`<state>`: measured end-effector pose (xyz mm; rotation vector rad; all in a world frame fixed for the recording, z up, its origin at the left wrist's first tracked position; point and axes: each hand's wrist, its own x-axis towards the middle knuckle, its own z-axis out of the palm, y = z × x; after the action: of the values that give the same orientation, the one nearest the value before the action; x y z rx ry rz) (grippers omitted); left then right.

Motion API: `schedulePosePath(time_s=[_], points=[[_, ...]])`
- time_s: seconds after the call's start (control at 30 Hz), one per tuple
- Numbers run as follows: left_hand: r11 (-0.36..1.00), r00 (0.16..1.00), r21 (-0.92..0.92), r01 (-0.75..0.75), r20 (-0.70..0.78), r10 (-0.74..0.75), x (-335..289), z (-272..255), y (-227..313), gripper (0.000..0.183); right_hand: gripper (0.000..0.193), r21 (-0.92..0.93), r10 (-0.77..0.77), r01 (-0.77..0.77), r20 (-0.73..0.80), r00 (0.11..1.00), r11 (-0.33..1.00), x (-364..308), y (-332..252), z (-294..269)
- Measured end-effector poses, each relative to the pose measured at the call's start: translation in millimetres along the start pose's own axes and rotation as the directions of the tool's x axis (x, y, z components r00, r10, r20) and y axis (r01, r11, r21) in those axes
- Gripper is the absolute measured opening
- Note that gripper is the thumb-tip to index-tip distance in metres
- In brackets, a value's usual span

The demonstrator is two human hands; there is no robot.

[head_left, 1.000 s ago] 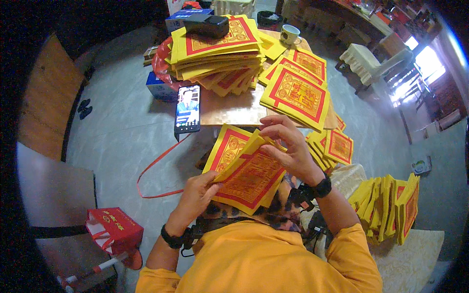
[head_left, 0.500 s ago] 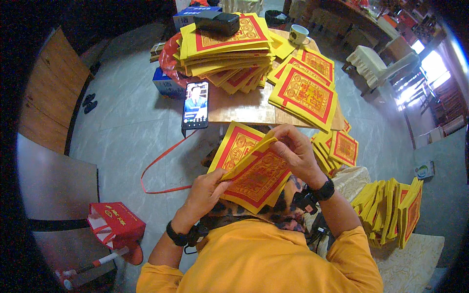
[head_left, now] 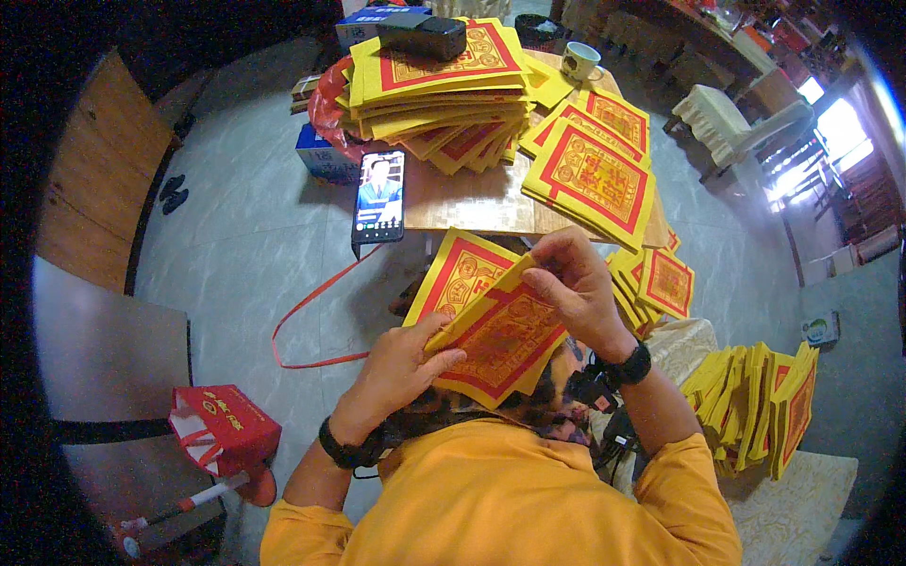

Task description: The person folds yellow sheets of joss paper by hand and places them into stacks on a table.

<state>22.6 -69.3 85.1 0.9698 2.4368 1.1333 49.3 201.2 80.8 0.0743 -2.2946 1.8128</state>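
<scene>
A folded yellow joss paper sheet (head_left: 505, 341) with a red printed frame is held over my lap, tilted. My left hand (head_left: 398, 370) pinches its left end, thumb on top. My right hand (head_left: 576, 291) grips the upper right corner, thumb against the fold and fingers curled behind. Behind the held sheet, another joss paper (head_left: 460, 269) lies partly covered on my lap. A thick stack of joss paper (head_left: 444, 118) stands on the wooden table (head_left: 462, 203) ahead, and a smaller pile (head_left: 593, 179) lies at the table's right edge.
A lit phone (head_left: 380, 198) stands at the table's near edge, with a red strap (head_left: 307, 307) hanging beside it. A black case (head_left: 423, 38) rests on the stack, near a cup (head_left: 580, 61). More bundles (head_left: 755, 406) stand at the right. A red bag (head_left: 225, 429) is at lower left.
My left hand has shifted slightly right along the folded sheet, its thumb now lying further over the paper. My right hand keeps its corner, a little higher in view.
</scene>
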Motion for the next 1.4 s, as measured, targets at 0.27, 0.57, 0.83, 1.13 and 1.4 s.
schedulePosePath(time_s=[0.27, 0.57, 0.83, 1.13, 1.4], points=[[0.980, 0.994, -0.172, 0.101, 0.062, -0.091, -2.0, 2.5, -7.7, 0.030, 0.053, -0.186, 0.081, -0.061, 0.103, 0.991, 0.981, 6.2, 9.6, -32.0], [0.769, 0.965, -0.599, 0.223, 0.026, -0.259, -18.2, 39.9, -33.1, 0.034, 0.059, 0.453, 0.543, -0.562, 0.186, 0.819, 0.692, -60.3, 22.6, -39.8], [0.920, 0.970, -0.311, 0.239, 0.121, -0.211, -16.2, 77.2, -55.5, 0.028, 0.045, 0.327, 0.404, -0.370, -0.040, 0.914, 0.869, -96.3, 21.5, -29.6], [0.916, 0.984, -0.400, 0.039, -0.143, -0.105, -8.4, 79.0, -45.5, 0.030, 0.039, 0.254, 0.432, -0.404, -0.060, 0.900, 0.879, -108.8, 9.1, -26.9], [0.625, 0.922, -0.678, 0.386, 0.277, -0.269, -3.9, 72.7, -45.1, 0.030, 0.038, 0.262, 0.438, -0.420, -0.012, 0.899, 0.869, -100.6, 23.1, -48.4]])
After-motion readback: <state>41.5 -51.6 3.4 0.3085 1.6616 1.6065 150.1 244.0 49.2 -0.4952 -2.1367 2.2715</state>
